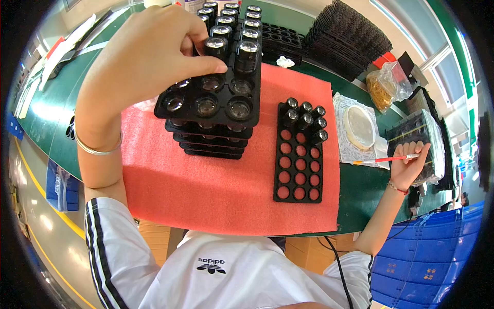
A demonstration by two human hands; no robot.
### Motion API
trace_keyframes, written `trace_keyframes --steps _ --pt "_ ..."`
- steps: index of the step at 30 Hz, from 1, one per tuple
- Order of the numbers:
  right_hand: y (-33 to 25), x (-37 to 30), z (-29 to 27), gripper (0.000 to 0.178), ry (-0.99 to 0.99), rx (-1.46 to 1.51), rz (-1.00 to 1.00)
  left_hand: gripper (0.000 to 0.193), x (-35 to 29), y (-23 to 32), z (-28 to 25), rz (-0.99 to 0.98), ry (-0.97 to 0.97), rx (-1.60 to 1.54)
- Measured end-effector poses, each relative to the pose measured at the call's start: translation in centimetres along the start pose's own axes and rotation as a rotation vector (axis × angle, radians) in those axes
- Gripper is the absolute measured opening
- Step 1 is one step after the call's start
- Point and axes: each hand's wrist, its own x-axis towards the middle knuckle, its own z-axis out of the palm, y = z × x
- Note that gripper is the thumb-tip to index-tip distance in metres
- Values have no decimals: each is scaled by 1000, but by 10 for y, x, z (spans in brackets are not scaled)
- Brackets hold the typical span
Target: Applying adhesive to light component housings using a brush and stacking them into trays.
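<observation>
My left hand [146, 54] reaches over a stack of black trays [216, 116] at the upper middle. Its thumb and fingers close around a black cylinder with a shiny glass top [215, 47], over the top tray. Several like cylinders stand in that tray's far rows; its nearest round pockets hold none. Out to the right, my right hand [410, 162] grips a thin red brush [386, 159], whose yellowish tip points left over a round white dish [359, 127]. Between the hands lies a single black tray [292, 164], with several cylinders in its far pockets and bare pockets nearer me.
A pink foam mat [206, 195] covers the middle of the green table [355, 201]. White printed paper [346, 129] lies under the dish. Tall stacked black trays [345, 38] and a bag of yellowish bits [383, 90] stand at the back right. Blue crates [427, 257] sit lower right.
</observation>
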Motion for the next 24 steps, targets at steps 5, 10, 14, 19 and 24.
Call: trace_keyframes --steps 5,10,14,19,24 --pt "0 0 0 35 5 10 2 34 -1 0 -1 -5 1 -21" --pt "0 0 1 35 14 -2 2 33 -5 2 -5 -4 32 16" --pt "0 -1 2 35 35 -2 -1 31 -4 1 -7 -40 10 2" --pt "0 0 3 35 48 -1 -1 25 -8 2 -8 -22 45 -20" --pt "0 0 2 35 45 -2 3 20 -8 0 -9 -12 16 -23"
